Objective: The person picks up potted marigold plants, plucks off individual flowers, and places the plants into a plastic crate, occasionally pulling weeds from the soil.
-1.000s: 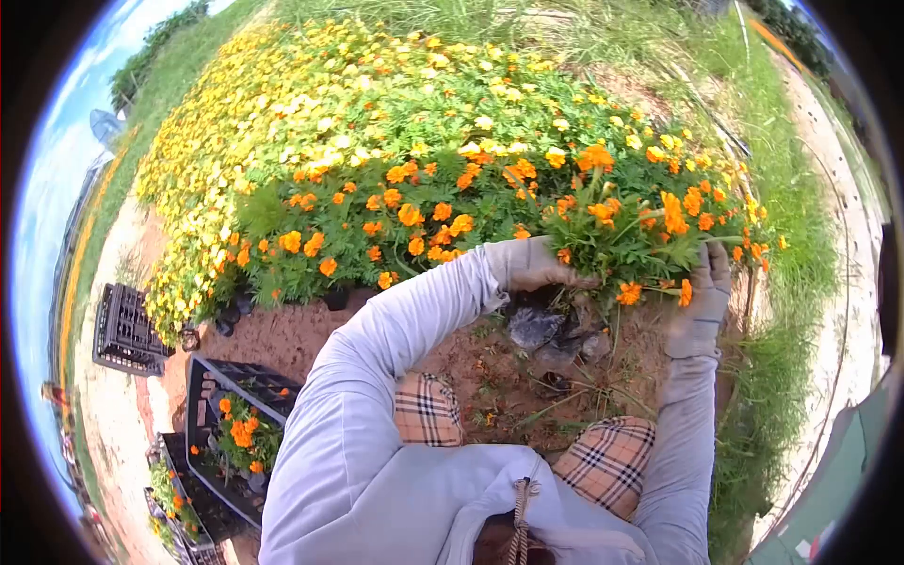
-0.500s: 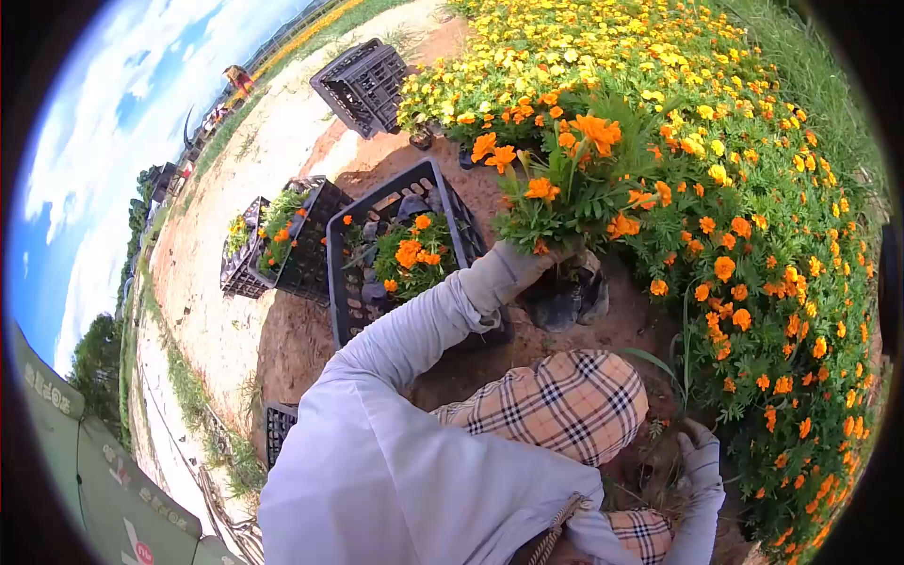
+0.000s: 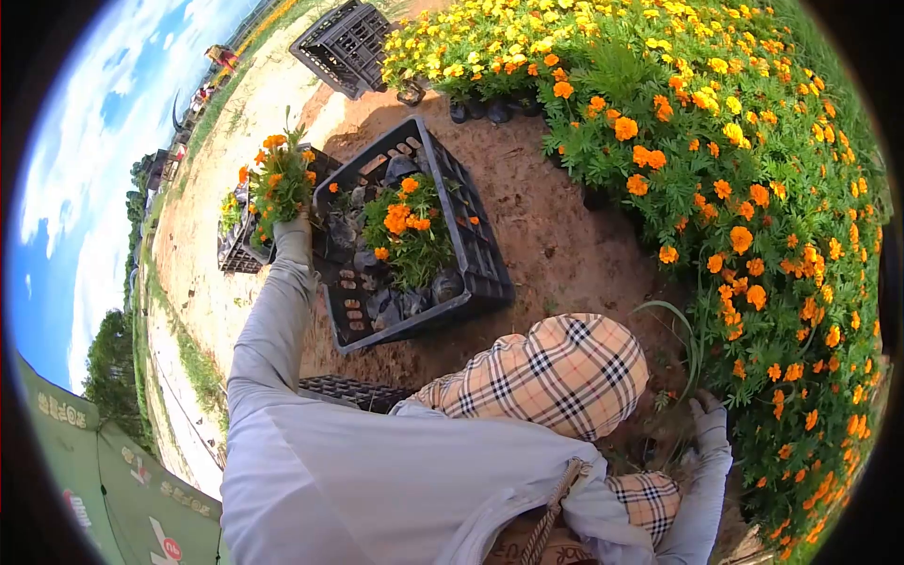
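My left hand (image 3: 294, 237), in a grey glove, is closed round the base of an orange marigold plant (image 3: 281, 188). It holds the plant upright beside the far left side of a black plastic crate (image 3: 485, 273). In that crate lie another orange marigold plant (image 3: 407, 226) and several dark plant bags (image 3: 381, 306). My right hand (image 3: 706, 414), gloved too, is low by the soil at the edge of the marigold bed (image 3: 753, 273). Its fingers are loosely bent and apart, with nothing visible in them; grass partly hides them.
My checked-cloth knee (image 3: 574, 377) is between my arms. Another black crate (image 3: 344, 42) stands tilted at the back, and a smaller crate with flowers (image 3: 235, 250) is at the left. A crate edge (image 3: 353, 391) shows under my left arm. Green printed fabric (image 3: 132, 480) fills the lower left.
My left hand has swung left from the bed's edge, carrying the marigold plant past the crate. A dark bag stood below the plant before. My right hand has hardly moved.
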{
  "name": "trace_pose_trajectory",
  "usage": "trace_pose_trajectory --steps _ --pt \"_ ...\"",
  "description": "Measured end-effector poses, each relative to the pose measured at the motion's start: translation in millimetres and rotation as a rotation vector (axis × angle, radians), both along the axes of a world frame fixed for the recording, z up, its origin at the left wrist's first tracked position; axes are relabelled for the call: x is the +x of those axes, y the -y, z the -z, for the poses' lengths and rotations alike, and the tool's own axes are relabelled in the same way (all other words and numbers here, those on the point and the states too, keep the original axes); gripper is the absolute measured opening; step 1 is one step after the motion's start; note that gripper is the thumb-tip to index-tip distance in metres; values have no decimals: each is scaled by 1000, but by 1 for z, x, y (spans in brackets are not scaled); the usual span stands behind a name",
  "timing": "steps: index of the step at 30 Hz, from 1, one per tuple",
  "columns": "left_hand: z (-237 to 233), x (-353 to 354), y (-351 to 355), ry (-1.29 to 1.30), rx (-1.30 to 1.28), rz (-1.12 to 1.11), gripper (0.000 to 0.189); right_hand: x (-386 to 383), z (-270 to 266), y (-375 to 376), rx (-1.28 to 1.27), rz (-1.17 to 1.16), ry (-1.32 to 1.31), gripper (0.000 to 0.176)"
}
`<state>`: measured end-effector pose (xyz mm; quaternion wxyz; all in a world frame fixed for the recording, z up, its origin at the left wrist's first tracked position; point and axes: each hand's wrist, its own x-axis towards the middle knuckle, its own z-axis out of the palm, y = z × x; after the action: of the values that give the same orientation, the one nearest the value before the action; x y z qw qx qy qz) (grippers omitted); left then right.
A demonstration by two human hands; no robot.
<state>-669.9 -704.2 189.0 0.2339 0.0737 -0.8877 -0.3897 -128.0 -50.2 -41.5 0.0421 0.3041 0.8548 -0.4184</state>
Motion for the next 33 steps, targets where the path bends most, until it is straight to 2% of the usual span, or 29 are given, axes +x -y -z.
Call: trace_pose_trajectory --steps 1,2,3,6,8,10,12,15,18,19,21,22,23,24,25,26,27,28,30,33 --pt "0 7 2 34 -297 -85 48 -13 -34 14 -157 103 9 38" --pt "1 11 4 67 -596 -166 52 -16 -43 16 -171 118 26 37" --pt "20 -5 34 366 -596 -161 56 -17 -48 16 -182 135 39 36" --pt "7 49 -45 586 -813 -153 56 -7 -35 5 -132 114 38 35" --pt "57 40 -59 820 -795 -177 76 1 -31 3 -81 84 35 35" --pt "94 66 -109 821 -1026 2 101 -1 -41 4 -31 66 25 34" --pt "145 64 -118 926 -850 63 115 4 -40 6 -35 138 35 33" --pt "175 63 -98 676 -848 98 113 16 -31 5 -80 216 50 32" --pt "190 61 -94 684 -1024 77 113 21 -43 9 -162 237 83 33" --pt "211 51 -84 656 -1126 92 111 16 -51 10 -187 241 88 33" --pt "211 41 -90 776 -1140 125 110 20 -52 10 -162 272 132 34" --pt "209 38 -88 802 -1121 170 108 25 -57 9 -149 251 186 42" --pt "205 39 -93 782 -1031 169 109 23 -74 11 -181 275 276 43" --pt "202 30 -96 750 -1019 222 101 17 -112 20 -415 462 287 44" --pt "194 20 -107 713 -1045 282 92 36 -109 16 -227 308 214 43" --pt "189 7 -120 679 -1076 354 84 68 -84 11 -164 291 140 42" --pt "174 -2 -128 637 -1124 402 76 89 -90 10 -178 343 255 43" --pt "158 -9 -143 595 -1170 464 68 121 -83 12 -91 318 222 42" --pt "116 -10 -177 501 -1262 600 52 171 -92 24 -115 503 326 40" --pt "48 10 -245 295 -1339 947 33 267 -47 42 -121 892 390 38"
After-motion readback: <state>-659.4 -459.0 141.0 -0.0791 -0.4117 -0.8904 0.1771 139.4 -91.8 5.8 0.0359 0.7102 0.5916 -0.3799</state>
